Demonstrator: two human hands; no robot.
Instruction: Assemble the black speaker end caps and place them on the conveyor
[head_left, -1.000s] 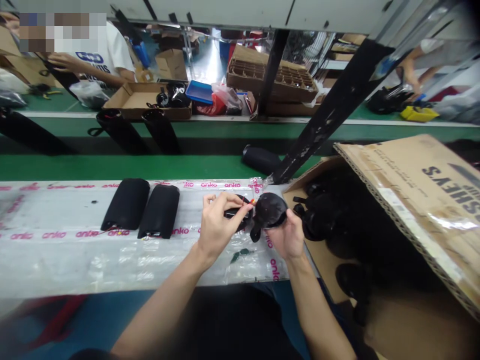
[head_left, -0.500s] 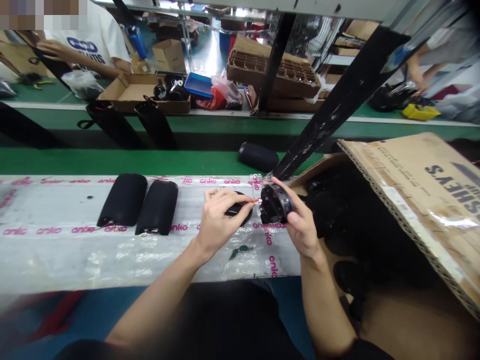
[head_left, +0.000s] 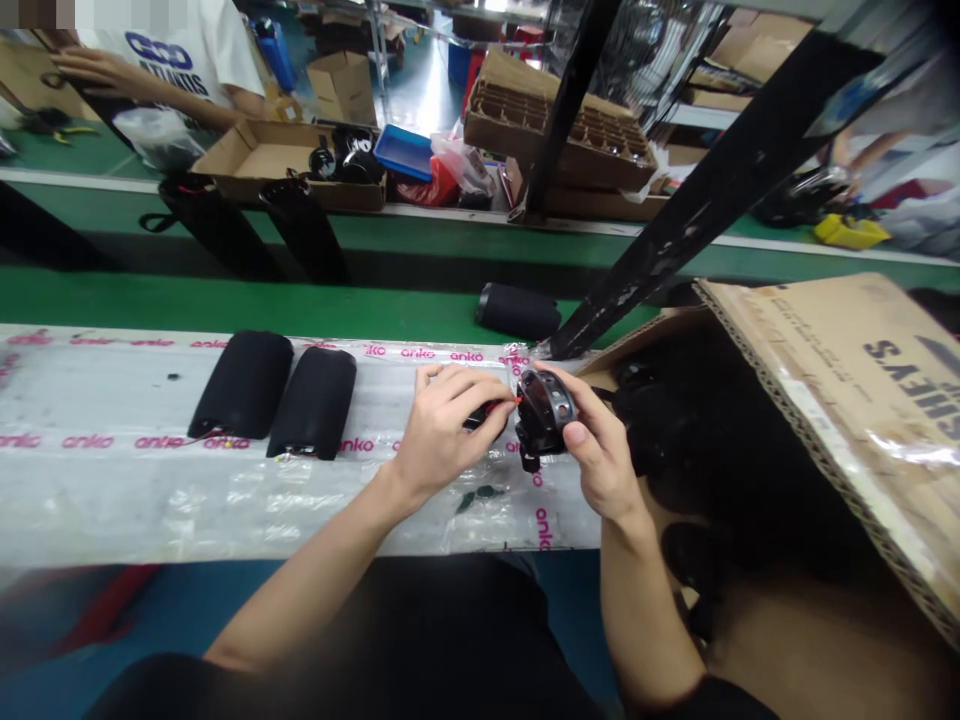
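My right hand (head_left: 606, 450) grips a black round plastic part (head_left: 546, 412) with a ring of holes along its rim, held tilted above the wrapped bench. At its left side, the thumb and forefinger of my left hand (head_left: 454, 420) are pinched on a small red-orange wire end (head_left: 516, 400). Behind those fingers lies another dark part, mostly hidden. To the left on the bench, two black fabric-covered cylinders (head_left: 244, 385) lie side by side, with thin wires showing at their near ends.
A large open carton (head_left: 847, 370) full of black parts stands to the right. A black slanted post (head_left: 697, 190) rises beyond the bench. One black cylinder (head_left: 517, 311) lies on the green surface (head_left: 397, 305). Across the line, a person in a white shirt (head_left: 202, 60) handles a dark item.
The black part in my right hand has turned, showing more of its rim and a knob below. My left fingers have come closer to it. The camera view has shifted slightly.
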